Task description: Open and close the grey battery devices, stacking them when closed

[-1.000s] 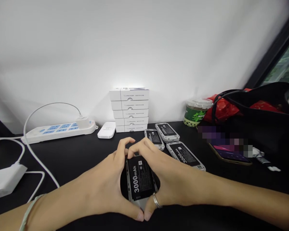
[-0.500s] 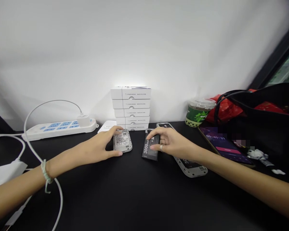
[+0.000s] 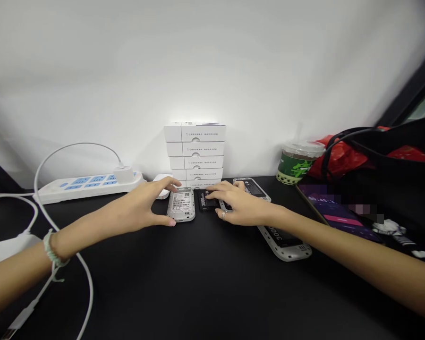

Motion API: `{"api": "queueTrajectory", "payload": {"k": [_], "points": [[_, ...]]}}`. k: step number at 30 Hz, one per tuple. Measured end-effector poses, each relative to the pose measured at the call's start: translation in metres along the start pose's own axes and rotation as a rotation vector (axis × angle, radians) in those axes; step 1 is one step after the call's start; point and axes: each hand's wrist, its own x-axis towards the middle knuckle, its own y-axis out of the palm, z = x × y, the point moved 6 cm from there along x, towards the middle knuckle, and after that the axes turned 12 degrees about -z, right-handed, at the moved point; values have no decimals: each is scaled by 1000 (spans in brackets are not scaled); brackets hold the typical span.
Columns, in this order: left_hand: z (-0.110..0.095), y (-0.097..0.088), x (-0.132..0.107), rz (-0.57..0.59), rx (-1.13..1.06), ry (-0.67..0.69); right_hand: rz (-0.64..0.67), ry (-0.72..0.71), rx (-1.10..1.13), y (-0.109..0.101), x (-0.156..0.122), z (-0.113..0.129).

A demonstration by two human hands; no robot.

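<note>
My left hand [image 3: 145, 203] spans a small light-grey electronic device [image 3: 182, 208], whose open back shows a printed label. Its thumb touches the near-left corner and its fingertips the far edge. To the right of that device lies a black battery [image 3: 204, 203] marked 3000mAh, flat on the table. My right hand [image 3: 239, 203] is over it, fingers spread, fingertips on or just above its right part. Beneath this hand another device is mostly hidden. Beyond and beside it are a device [image 3: 260, 191] with a dark battery in it and a nearer similar device [image 3: 292, 250], partly covered by my wrist.
A stack of white boxes [image 3: 201, 148] stands against the wall. At left are a power strip [image 3: 88, 186] with a charger [image 3: 123, 174] and looping white cables [image 3: 87, 288]. To the right stand a drink cup [image 3: 297, 163], a phone [image 3: 340, 217] and a black bag [image 3: 414, 189].
The battery, earlier pinched in my right hand, has moved left and away from me and now lies flat beside the left device. My right fingers have spread. The left hand stays at its device.
</note>
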Motion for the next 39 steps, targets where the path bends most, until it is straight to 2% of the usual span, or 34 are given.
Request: {"api": "queueTrajectory", "payload": {"k": [3, 6, 11, 14, 16, 21, 24, 26, 29, 33, 37, 39], "points": [[-7, -2, -2, -6, 18, -8, -17, -9, -3, 2, 0, -2], [-20, 5, -11, 44, 19, -12, -40, -3, 7, -10, -6, -1], [-50, 20, -37, 271, -106, -84, -8, 36, -34, -40, -18, -7], [-66, 26, -48, 440, -206, -163, 67, 100, -79, -43, -20, -21], [-72, 28, -51, 485, -229, -174, 92, 113, -70, -41, -18, -29], [-71, 32, -49, 465, -219, -139, 134, 177, -53, -33, -10, -45], [-68, 35, -51, 461, -220, -145, 121, 214, -67, -34, -12, -44], [-65, 36, -53, 441, -219, -153, 83, 202, -70, -36, -17, -36], [-60, 38, -54, 339, -203, -188, 49, 169, -22, -36, -33, -12], [-60, 39, -56, 221, -199, -258, 87, 80, 83, -25, -57, 26], [-75, 39, -55, 183, -193, -162, 106, 30, 238, -10, -65, 47], [-81, 40, -54, 186, -200, -96, 84, 98, 322, -5, -63, 47]]}}
